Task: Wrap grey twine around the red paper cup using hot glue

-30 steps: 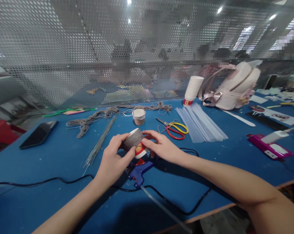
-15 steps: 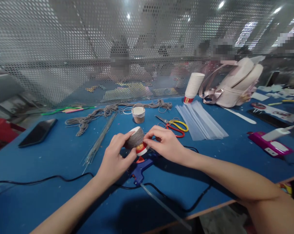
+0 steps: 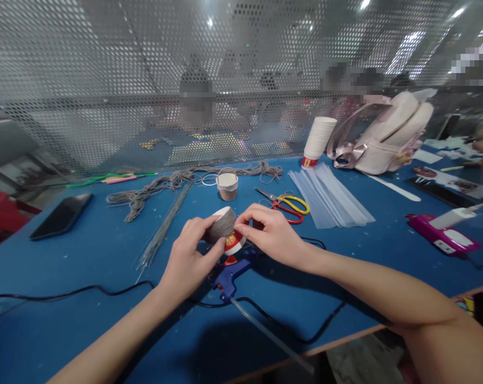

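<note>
A tilted paper cup (image 3: 234, 241), with grey cord (image 3: 224, 224) wound round part of it and a red and white printed band still showing, is gripped between the thumb and fingers of my left hand (image 3: 192, 250). The fingertips of my right hand (image 3: 265, 226) are pinched together against the cup's right side, at the edge of the cord; the strand itself is too small to make out there. Just below the cup lies a blue glue gun (image 3: 230, 278) with a clear glue stick (image 3: 265, 330) sticking out towards me.
Behind my hands are a small wrapped cup (image 3: 227, 186), bundles of grey cord (image 3: 133, 200) and scissors (image 3: 291, 207). Stacked cups (image 3: 319, 140), translucent strips (image 3: 333, 200) and a backpack (image 3: 389, 138) stand right. A phone (image 3: 61, 216) lies left; black cable crosses the blue table (image 3: 105, 261).
The cup has turned slightly in my hands, and my right fingertips have shifted a little up and left along it. At the far right edge, part of another person has come into view.
</note>
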The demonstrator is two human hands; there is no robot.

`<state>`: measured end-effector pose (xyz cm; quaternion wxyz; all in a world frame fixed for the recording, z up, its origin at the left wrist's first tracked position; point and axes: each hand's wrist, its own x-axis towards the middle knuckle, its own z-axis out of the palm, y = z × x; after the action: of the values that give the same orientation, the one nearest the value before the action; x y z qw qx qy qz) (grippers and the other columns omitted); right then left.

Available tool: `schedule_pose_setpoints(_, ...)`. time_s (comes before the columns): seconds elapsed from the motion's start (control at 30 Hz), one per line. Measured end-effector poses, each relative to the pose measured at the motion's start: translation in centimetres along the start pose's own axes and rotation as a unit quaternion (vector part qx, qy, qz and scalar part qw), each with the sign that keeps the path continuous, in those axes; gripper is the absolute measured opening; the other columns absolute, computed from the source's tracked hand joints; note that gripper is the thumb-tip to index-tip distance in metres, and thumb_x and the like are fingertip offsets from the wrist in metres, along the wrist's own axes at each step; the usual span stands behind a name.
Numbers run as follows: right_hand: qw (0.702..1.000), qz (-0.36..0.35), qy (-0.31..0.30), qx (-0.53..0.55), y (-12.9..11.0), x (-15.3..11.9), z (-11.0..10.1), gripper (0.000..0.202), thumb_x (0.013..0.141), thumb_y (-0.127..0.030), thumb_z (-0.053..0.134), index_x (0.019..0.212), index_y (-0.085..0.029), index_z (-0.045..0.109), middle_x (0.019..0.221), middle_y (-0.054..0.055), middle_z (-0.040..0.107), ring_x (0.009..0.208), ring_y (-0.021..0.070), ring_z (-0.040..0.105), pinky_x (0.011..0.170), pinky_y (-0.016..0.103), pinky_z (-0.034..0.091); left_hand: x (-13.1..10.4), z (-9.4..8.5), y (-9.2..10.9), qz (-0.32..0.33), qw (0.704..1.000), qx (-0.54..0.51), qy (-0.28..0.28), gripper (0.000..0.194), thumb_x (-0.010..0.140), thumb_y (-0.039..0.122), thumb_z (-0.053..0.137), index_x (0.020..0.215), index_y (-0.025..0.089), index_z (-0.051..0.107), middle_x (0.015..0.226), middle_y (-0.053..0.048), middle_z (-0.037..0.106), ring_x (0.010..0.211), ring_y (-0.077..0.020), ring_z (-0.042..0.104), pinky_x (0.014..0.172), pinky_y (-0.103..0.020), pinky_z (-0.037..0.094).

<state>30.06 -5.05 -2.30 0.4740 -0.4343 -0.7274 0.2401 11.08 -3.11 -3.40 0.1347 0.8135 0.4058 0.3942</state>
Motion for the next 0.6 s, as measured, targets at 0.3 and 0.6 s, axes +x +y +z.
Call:
schedule_pose_setpoints(0.3,0.999,0.033,-0.002,-0.002,0.2,0.3,-0.1,0.013,0.085,-0.019,0.058,0.074,-0.017,0.063,0.077,0.000,0.061,0.072,0.0120,0.055,0.069,0.026,0.041,0.1,0.0,0.0,-0.034,0.998,-0.042,-0.033,0.034,0.077,0.029,0.055,0.109,0.019,0.061,0.092,-0.004,0.064,0.083,-0.0189,0.059,0.074,-0.033,0.050)
schedule_pose_setpoints(0.6,0.987,0.112,-0.095,0.060,-1.9,-0.4,-0.5,0.013,0.085,-0.023,0.059,0.089,-0.013,0.066,0.071,-0.002,0.062,0.059,0.0086,0.052,0.055,0.021,0.039,0.6,-0.5,-1.4,-0.019,0.997,0.008,0.080,0.028,0.078,0.030,0.060,0.104,0.021,0.060,0.089,-0.002,0.064,0.079,-0.0172,0.060,0.072,-0.032,0.052)
